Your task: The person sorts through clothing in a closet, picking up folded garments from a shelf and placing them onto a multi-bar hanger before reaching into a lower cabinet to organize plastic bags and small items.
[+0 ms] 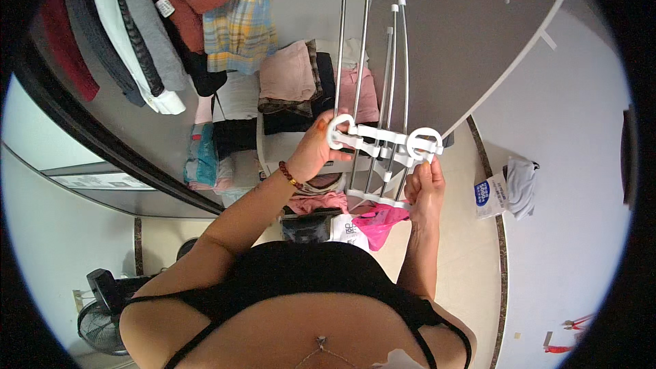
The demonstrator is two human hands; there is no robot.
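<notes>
A multi-bar trouser hanger (382,136) made of white plastic links and several steel rods is held up before my chest. The rods, tipped with white caps, point away from me. My left hand (318,148) grips the hanger's left end, by one white plastic hook (338,131). At the right end, my right hand (426,184) pinches the frame just below the second white hook (424,144). Some of the right hand's fingers are hidden behind the frame.
Clothes (148,25) hang in the wardrobe at the upper left. Folded garments (289,72) are stacked behind the hanger. A pink plastic bag (379,225) lies below my hands. At the lower left stands a black fan (105,328). The wardrobe side panel (461,25) rises at the right.
</notes>
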